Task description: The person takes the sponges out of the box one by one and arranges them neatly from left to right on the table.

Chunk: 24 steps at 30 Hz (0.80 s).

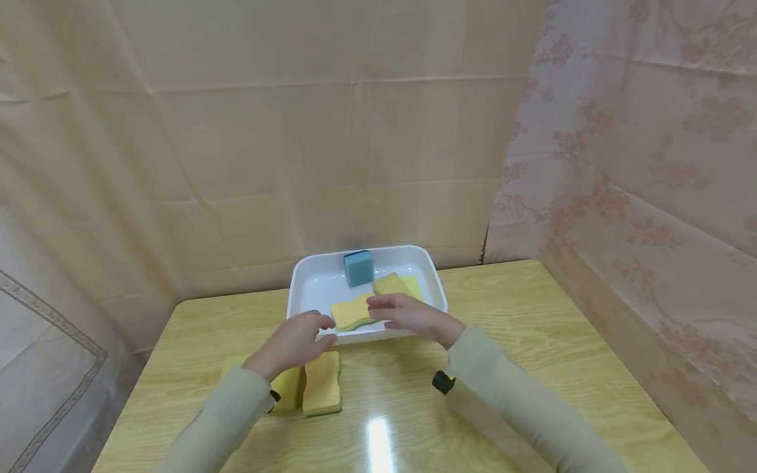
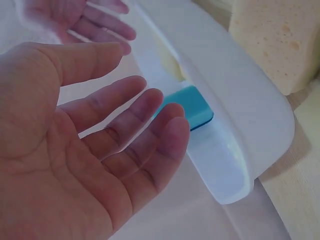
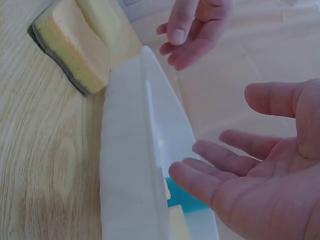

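Note:
A white tray (image 1: pixel 313 289) stands at the back of the wooden table. Inside it lie a yellow sponge (image 1: pixel 350 311) near the front, another yellow sponge (image 1: pixel 388 284) behind it overlapping a flat yellow piece (image 1: pixel 412 285), and an upright blue sponge (image 1: pixel 359 269) by the back wall. My right hand (image 1: pixel 411 314) hovers over the tray's front right, fingers extended beside the front sponge and holding nothing. At the tray's front left corner my left hand (image 1: pixel 298 339) is empty too, fingers loosely bent, as the left wrist view shows.
In front of the tray a yellow sponge (image 1: pixel 322 384) with a dark underside lies on the table (image 1: pixel 503 368). Beside it, partly under my left arm, are more yellow pieces (image 1: pixel 288 389). A beige curtain (image 1: pixel 266 144) hangs behind, a floral cloth (image 1: pixel 639 197) on the right.

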Tool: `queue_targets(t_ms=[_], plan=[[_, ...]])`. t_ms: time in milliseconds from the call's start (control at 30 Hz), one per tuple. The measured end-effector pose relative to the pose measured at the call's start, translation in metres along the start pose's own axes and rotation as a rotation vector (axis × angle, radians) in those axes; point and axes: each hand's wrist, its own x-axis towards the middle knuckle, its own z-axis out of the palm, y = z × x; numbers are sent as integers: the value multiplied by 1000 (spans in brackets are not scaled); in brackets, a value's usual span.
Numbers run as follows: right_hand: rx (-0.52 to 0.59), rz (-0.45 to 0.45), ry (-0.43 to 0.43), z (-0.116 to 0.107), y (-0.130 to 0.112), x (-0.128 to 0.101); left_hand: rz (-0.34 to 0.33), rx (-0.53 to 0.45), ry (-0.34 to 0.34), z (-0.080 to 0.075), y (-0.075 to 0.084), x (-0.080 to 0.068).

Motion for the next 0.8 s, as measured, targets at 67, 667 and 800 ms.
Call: queue_targets(t_ms=[67,667,800], plan=[[20,8,8,-2,1,2,18,25,-15,1,0,3],[117,99,20,-25,14,33,-84,28,-255,-8,-9,39],[159,130,19,-29,14,39,-144,30,-351,-13,-13,46]])
